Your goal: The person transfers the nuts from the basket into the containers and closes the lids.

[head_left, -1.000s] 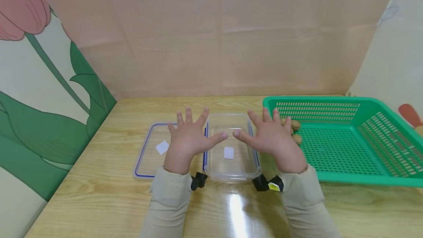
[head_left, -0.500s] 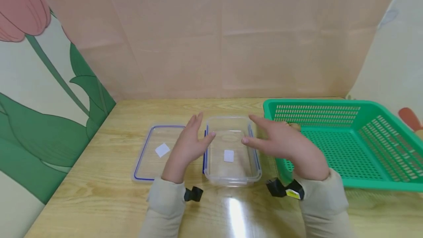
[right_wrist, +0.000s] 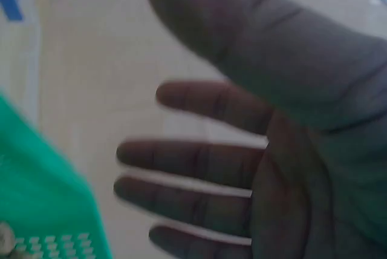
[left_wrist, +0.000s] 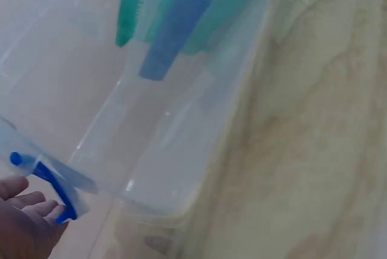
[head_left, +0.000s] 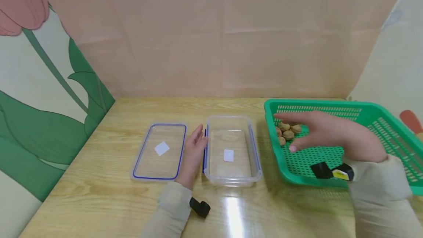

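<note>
Right hand [head_left: 333, 135]: flat, fingers straight and spread, holding nothing; it hovers over the near-left part of the green basket [head_left: 380, 120], fingertips just beside the walnuts [head_left: 286, 131]. The right wrist view shows the palm [right_wrist: 290, 168] bare, fingers apart.

Left hand [head_left: 193, 153]: fingers straight and relaxed, gripping nothing; it lies on the table between the lid [head_left: 160, 151] and the clear container [head_left: 231, 151], its edge against the container's left wall. In the left wrist view the fingertips [left_wrist: 27, 210] sit beside a blue clip on the container's rim [left_wrist: 48, 180].

Clear container: rectangular, transparent, open-topped, a small white label on its floor; stands at table centre, near the front.

Lid: clear with a blue rim line and a white label; lies flat just left of the container, the left hand between them.

Green basket: perforated plastic, right side of the table, close to the container's right wall but apart from it. A small cluster of walnuts lies in its far-left corner.

Surface: light wood-grain table [head_left: 109, 194], glossy, with a bright glare patch near the front edge below the container.

Room: plain pinkish panel [head_left: 224, 36] behind the table; on the left a wall painted with a green leaf and stem and a pink flower [head_left: 43, 94]; pale wall to the right.

Both sleeves are beige; a black device sits at each wrist.
</note>
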Tool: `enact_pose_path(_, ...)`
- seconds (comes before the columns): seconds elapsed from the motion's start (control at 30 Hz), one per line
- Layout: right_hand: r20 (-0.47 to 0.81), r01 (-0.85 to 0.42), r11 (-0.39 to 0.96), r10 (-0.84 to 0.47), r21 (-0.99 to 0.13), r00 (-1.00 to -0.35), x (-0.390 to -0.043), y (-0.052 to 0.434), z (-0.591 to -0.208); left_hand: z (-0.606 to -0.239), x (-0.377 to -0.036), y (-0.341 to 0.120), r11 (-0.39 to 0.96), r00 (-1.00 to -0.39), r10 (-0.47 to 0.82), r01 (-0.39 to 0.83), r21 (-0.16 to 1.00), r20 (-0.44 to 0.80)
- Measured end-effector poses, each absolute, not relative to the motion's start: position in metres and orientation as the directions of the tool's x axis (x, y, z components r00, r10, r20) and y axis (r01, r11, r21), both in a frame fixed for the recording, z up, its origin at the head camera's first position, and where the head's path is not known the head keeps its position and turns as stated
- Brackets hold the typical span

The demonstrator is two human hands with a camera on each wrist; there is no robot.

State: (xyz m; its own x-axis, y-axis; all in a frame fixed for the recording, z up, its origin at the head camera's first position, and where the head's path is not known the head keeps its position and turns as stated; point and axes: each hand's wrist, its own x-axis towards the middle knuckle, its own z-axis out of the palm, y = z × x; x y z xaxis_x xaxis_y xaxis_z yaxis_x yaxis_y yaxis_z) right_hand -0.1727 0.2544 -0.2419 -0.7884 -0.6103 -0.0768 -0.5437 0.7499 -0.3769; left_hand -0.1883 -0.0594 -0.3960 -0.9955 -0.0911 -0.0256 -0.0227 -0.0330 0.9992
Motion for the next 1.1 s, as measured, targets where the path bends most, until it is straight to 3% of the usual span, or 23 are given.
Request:
enact_pose_path(0.4,-0.025,-0.583,0.669,-0.666,-0.460,-0.745,-0.213,0.314,-0.280,-0.410,-0.194,-0.041,-0.123,-0.991,-0.130,0.034,0.992,0.018)
enact_pose_path(0.77,-0.174,-0.355,0.638,-0.615,-0.683,-0.769,-0.243,0.335,-0.314,-0.410,-0.200,-0.044,-0.089,-0.986,-0.165,-0.013,0.996,-0.027)
enact_pose_path(1.0,-0.254,-0.262,0.653,-0.585,-0.711,-0.770,-0.253,0.343,-0.333,-0.410,-0.201,-0.044,-0.097,-0.984,-0.173,-0.030,0.995,-0.047)
enact_pose_path(1.1,-0.230,-0.309,0.646,-0.611,-0.698,-0.758,-0.258,0.348,-0.341,-0.411,-0.200,-0.043,-0.092,-0.985,-0.170,-0.023,0.996,-0.038)
